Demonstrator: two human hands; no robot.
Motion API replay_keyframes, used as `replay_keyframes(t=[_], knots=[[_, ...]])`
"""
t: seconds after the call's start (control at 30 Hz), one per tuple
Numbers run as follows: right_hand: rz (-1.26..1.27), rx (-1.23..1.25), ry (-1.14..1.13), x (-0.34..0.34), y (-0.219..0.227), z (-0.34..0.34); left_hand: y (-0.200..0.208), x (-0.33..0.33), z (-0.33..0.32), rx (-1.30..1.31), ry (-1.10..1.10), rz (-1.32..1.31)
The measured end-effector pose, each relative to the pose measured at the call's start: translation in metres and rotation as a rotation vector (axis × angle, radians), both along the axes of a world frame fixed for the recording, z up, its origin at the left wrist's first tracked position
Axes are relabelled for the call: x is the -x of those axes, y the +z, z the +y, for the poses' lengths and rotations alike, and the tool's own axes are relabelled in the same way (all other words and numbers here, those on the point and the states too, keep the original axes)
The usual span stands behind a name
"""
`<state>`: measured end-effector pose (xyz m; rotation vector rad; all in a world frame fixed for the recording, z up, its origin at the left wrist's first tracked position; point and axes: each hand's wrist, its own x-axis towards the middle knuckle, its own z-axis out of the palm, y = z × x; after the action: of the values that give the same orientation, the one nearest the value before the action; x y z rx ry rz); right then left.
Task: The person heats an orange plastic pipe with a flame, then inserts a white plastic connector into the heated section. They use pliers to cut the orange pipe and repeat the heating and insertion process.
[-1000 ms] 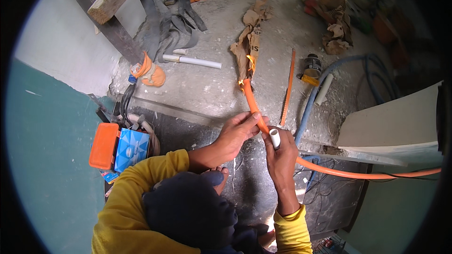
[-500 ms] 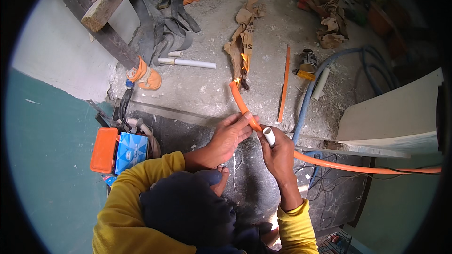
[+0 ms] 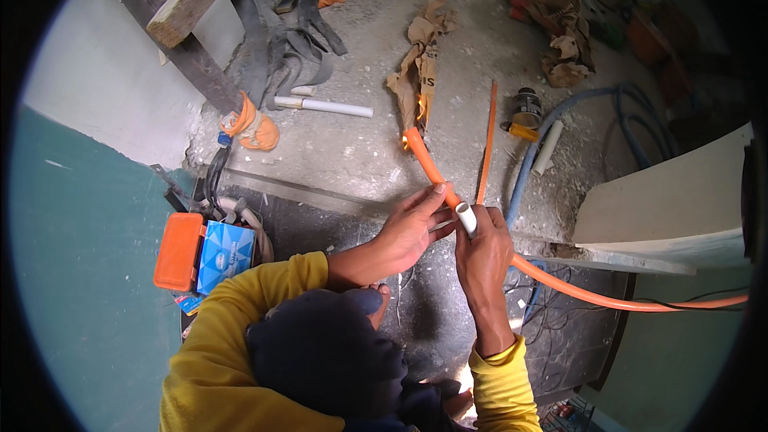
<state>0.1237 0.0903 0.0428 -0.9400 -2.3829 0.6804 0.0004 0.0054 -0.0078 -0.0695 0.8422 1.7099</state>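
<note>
An orange flexible pipe (image 3: 426, 160) runs from the burning end of a crumpled brown paper strip (image 3: 418, 56) back through both hands and off to the right. Its tip is at the small flame. My left hand (image 3: 408, 232) pinches the pipe below that tip, thumb on top. Just to the right, my right hand (image 3: 484, 248) is closed around the pipe and also holds a short white pipe (image 3: 466, 217), whose open end points up and away from me.
A white pipe (image 3: 324, 106) lies on the dusty floor at left, near grey straps (image 3: 300, 48). An orange strip (image 3: 487, 144), a dark can (image 3: 526, 106) and a blue hose (image 3: 524, 168) lie right. An orange case (image 3: 178, 252) and a blue box (image 3: 226, 256) stand near left.
Both hands and the orange pipe have shifted slightly right. The pipe's tip has moved up and right against the burning paper.
</note>
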Motion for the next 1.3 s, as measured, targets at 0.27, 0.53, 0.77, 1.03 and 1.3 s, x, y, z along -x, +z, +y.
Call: replay_keyframes(t=[0.27,0.53,0.77,1.03,1.3], knots=[[-0.015,-0.143,-0.039,0.003,-0.003,-0.004,-0.008,-0.001,0.011,0.032,0.010,0.044],[-0.002,-0.136,-0.053,0.002,-0.001,-0.001,-0.013,-0.004,0.021,0.004,0.018,0.010],[0.044,-0.170,-0.025,0.001,-0.004,0.003,-0.005,-0.003,0.024,0.028,0.011,0.021],[0.075,-0.064,0.019,-0.003,-0.010,-0.001,-0.011,-0.002,0.008,0.041,-0.030,0.046],[0.138,0.021,0.056,-0.006,-0.018,-0.007,-0.013,0.000,-0.003,0.094,0.000,0.059]])
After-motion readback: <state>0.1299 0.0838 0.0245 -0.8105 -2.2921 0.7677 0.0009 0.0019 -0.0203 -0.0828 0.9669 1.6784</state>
